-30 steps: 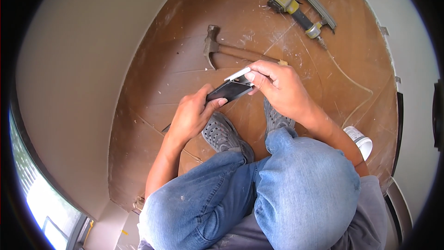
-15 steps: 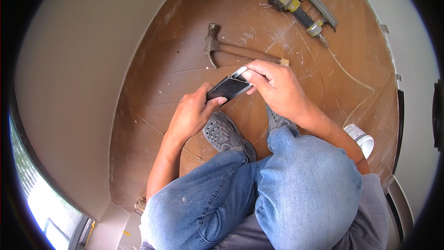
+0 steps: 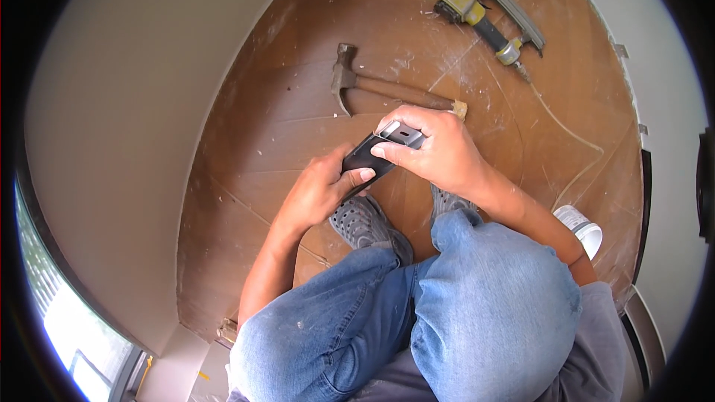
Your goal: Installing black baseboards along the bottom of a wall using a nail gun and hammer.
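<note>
Between my hands is a flat, black, rectangular piece [image 3: 363,155], tilted up to the right; its exact kind I cannot make out. My left hand [image 3: 316,190] grips its lower left end, thumb across the top face. At the other end sits a silvery-grey metal piece [image 3: 406,135] with a small dark slot. My right hand [image 3: 447,150] closes round this end, its thumb pressing on the black face and its fingers curled over the far edge. Whether the two pieces are joined is hidden by the fingers.
A claw hammer [image 3: 395,90] lies on the brown floor [image 3: 253,134] just beyond my hands. Farther right is a yellow-and-black nail gun [image 3: 482,21] with a thin hose [image 3: 560,120]. A white tub [image 3: 579,229] lies on its side by my right forearm. Pale panels rise on both sides.
My right hand has turned and moved its thumb from the metal piece onto the black face. The slotted metal end now shows. Both hands have shifted slightly right.
</note>
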Motion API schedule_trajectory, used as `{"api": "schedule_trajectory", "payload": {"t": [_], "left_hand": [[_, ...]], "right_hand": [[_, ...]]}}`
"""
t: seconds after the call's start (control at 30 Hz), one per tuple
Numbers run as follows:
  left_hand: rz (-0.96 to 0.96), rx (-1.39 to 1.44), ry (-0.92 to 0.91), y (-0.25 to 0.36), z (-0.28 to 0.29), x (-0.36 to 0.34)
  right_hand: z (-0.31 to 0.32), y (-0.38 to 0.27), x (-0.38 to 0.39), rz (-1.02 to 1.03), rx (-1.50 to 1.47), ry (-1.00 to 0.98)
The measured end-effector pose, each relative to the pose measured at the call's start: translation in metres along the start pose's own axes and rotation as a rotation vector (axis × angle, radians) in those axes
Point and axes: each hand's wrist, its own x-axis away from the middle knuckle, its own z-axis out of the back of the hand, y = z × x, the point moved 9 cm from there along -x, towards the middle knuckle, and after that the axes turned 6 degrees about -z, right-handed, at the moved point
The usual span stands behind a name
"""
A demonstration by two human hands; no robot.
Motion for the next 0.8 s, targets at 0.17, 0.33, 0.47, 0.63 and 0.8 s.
{"api": "schedule_trajectory", "payload": {"t": [0.17,0.33,0.47,0.63,0.8], "left_hand": [[0.017,0.136,-0.063,-0.001,-0.012,-0.002],[0.033,0.004,-0.055,0.005,-0.007,-0.008],[0.017,-0.221,0.01,-0.009,0.019,0.001],[-0.052,-0.268,0.288,-0.049,0.052,0.054],[0.22,-0.403,0.422,-0.096,0.066,0.14]], "right_hand": [[0.002,0.01,0.004,-0.011,-0.062,-0.04],[0.011,0.01,0.0,0.015,-0.004,0.026],[0.0,0.018,-0.023,-0.034,0.013,-0.075],[-0.035,0.047,-0.063,-0.112,-0.165,-0.242],[-0.099,0.064,-0.067,-0.204,-0.33,-0.494]]}}
